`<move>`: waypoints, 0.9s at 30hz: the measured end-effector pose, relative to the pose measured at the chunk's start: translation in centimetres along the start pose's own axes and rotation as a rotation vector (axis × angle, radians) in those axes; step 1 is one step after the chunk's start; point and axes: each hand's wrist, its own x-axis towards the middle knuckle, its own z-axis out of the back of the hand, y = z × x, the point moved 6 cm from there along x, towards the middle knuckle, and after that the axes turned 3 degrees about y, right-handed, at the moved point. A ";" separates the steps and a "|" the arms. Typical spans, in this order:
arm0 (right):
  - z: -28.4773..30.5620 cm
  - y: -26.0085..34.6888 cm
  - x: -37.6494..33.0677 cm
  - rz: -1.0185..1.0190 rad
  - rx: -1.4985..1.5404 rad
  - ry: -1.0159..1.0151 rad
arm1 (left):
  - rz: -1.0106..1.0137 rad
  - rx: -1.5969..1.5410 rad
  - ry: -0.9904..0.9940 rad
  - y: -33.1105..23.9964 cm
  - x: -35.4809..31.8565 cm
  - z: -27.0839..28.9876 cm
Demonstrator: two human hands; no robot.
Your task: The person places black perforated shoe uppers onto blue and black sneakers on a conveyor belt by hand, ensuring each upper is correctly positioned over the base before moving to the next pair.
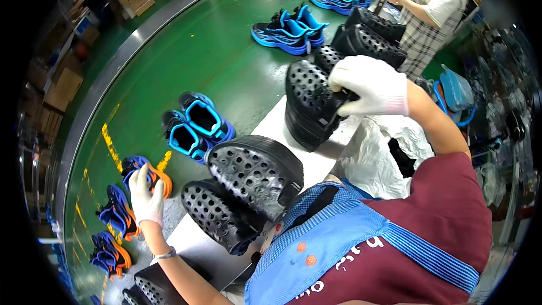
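8 o'clock: my white-gloved left hand (147, 195), fingers parted, overlaps an orange-soled blue fabric sneaker (160, 177); contact unclear. 2 o'clock, apart: my white-gloved right hand (372, 86) pinches a black, perforated, rubbery-looking clog (307, 104), probably steadying it on white tabletop (273, 124).

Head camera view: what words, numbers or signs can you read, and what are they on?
Maroon T-shirt: white letters, partly covered by the blue apron; not copied here.
Black perforated shoe-shaped piece by the right hand: pale mark, too small to read.
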 end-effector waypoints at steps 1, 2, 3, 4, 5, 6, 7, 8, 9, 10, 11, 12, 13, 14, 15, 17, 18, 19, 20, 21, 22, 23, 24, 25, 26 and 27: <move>0.4 0.2 -0.1 0.017 0.032 -0.023 | -0.065 0.063 -0.045 -1.3 0.0 1.5; 0.8 -0.1 -0.6 0.012 0.072 -0.061 | -0.038 -0.029 -0.011 -3.8 0.8 2.2; 2.2 0.2 -0.2 0.017 0.029 0.039 | -0.066 -0.118 -0.047 -3.5 -1.4 -2.3; 3.2 1.0 0.1 -0.008 0.025 -0.001 | -0.037 -0.136 -0.036 -3.0 -0.2 -1.1; 3.9 1.1 0.3 -0.006 0.022 -0.058 | 0.004 -0.170 -0.023 -3.3 0.6 -0.6; 4.6 1.5 0.9 0.028 0.047 -0.099 | 0.011 -0.256 0.000 -3.9 1.3 0.3; 5.3 2.0 1.4 0.053 0.069 -0.143 | 0.009 -0.346 0.023 -4.7 2.0 1.2; 5.8 3.0 2.5 0.108 0.086 -0.180 | 0.026 -0.594 0.048 -5.2 2.0 1.1; 6.1 4.1 3.7 0.155 0.096 -0.217 | 0.032 -0.849 0.067 -5.8 2.2 0.8; 6.2 5.3 5.1 0.231 0.082 -0.237 | 0.031 -1.001 0.109 -7.6 2.4 1.3; 6.0 6.5 6.6 0.311 0.103 -0.251 | 0.033 -1.160 0.153 -9.4 2.6 1.7; 5.7 7.8 8.4 0.385 0.156 -0.221 | -0.065 -1.293 0.209 -10.7 2.7 1.9; 5.3 9.4 10.0 0.459 0.209 -0.196 | -0.030 -1.548 0.261 -11.1 3.2 1.4; 4.9 10.9 11.5 0.541 0.240 -0.186 | -0.023 -1.719 0.263 -11.6 3.0 1.5; 4.1 12.1 12.9 0.610 0.264 -0.173 | -0.024 -1.899 0.276 -12.5 3.1 1.2; 2.8 13.8 15.3 0.668 0.364 -0.115 | 0.004 -2.186 0.273 -13.3 3.3 1.7; 2.0 14.4 16.3 0.641 0.424 -0.080 | 0.003 -2.184 0.237 -13.3 3.4 2.0; 1.1 14.8 17.4 0.616 0.490 -0.041 | 0.009 -2.180 0.197 -13.2 3.5 2.3; 0.2 15.3 18.4 0.553 0.532 0.016 | 0.074 -2.081 0.077 -12.3 3.7 2.4; -0.6 15.6 19.3 0.488 0.570 0.074 | 0.100 -2.057 0.008 -11.3 3.8 2.1; -1.8 15.9 20.3 0.432 0.619 0.107 | 0.083 -2.028 -0.054 -9.6 3.8 1.7; -2.8 15.9 20.9 0.355 0.583 0.195 | 0.066 -1.998 -0.113 -8.3 3.8 1.4; -3.9 16.2 21.4 0.354 0.528 0.228 | 0.098 -2.025 -0.192 -7.8 3.6 1.4; -5.0 16.6 22.0 0.351 0.472 0.260 | 0.101 -2.027 -0.194 -7.3 3.8 1.0; -5.6 16.7 22.3 0.336 0.445 0.245 | 0.106 -2.029 -0.250 -6.4 4.0 0.4; -5.9 17.3 22.7 0.340 0.446 0.252 | 0.116 -2.029 -0.313 -5.6 4.0 0.2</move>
